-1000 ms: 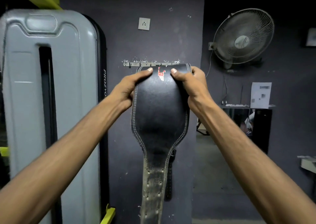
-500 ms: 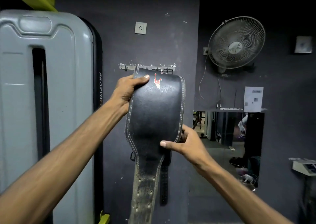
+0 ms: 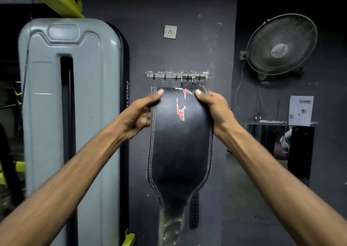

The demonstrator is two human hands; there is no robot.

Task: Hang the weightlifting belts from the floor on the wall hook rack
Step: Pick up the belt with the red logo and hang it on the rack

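While both hands, left hand [image 3: 139,114] and right hand [image 3: 214,108], grip the belt [image 3: 180,148] just below the hook rack [image 3: 169,75], it next needs hooking on.

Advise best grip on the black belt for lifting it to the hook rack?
Hold the belt at its wide top edge, one hand per side, as the left hand and right hand do. The broad panel hangs flat below the hook rack, narrow strap down.

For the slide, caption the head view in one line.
Left hand and right hand hold a black weightlifting belt just below the wall hook rack, buckles on its right hooks.
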